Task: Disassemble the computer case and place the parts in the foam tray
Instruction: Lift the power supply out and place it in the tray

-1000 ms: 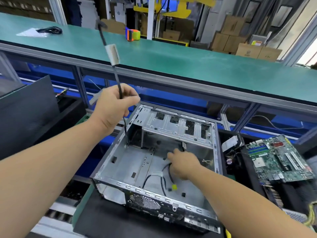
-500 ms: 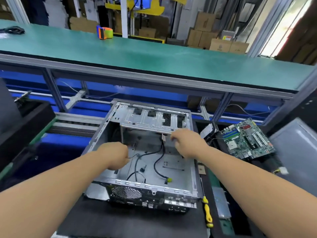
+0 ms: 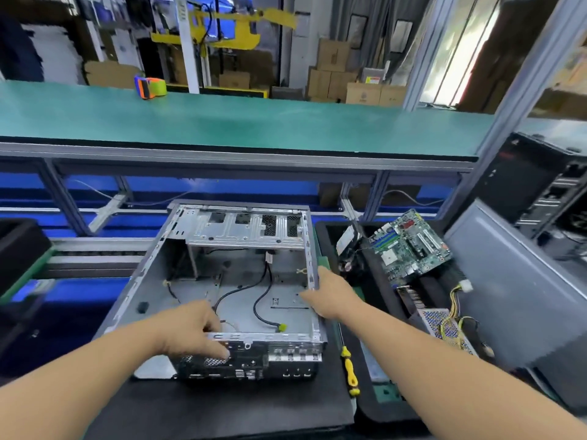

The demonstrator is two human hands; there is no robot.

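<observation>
Two bare hands hold an open metal computer case (image 3: 222, 281) that lies on its side on a black mat (image 3: 222, 404), and we see it from above through the head camera. Our left hand (image 3: 190, 331) grips the near rim of the case, fingers curled over the edge and down onto the rear port panel. Our right hand (image 3: 330, 296) wraps the right wall of the case, fingers hooked over its top edge.

Between the two hands, inside the case, loose black cables (image 3: 263, 300) trail across the bare metal floor; one ends in a small yellow-green connector (image 3: 281, 327) just beyond the left hand's fingertips. Beyond both hands, at the far end of the case, sits a perforated metal drive cage (image 3: 244, 228).

Just right of the right forearm, a yellow-handled screwdriver (image 3: 349, 369) lies beside the case. Further right of the right hand is the black foam tray (image 3: 381, 404), which holds a green motherboard (image 3: 409, 246) resting tilted, and nearer us a power supply (image 3: 444, 325) with yellow wires. Right of that stands a grey case panel (image 3: 514, 281).

Well beyond both hands, a green workbench (image 3: 254, 125) runs across the view, with an orange and green tape dispenser (image 3: 149, 86) on it and cardboard boxes (image 3: 349, 81) behind.
</observation>
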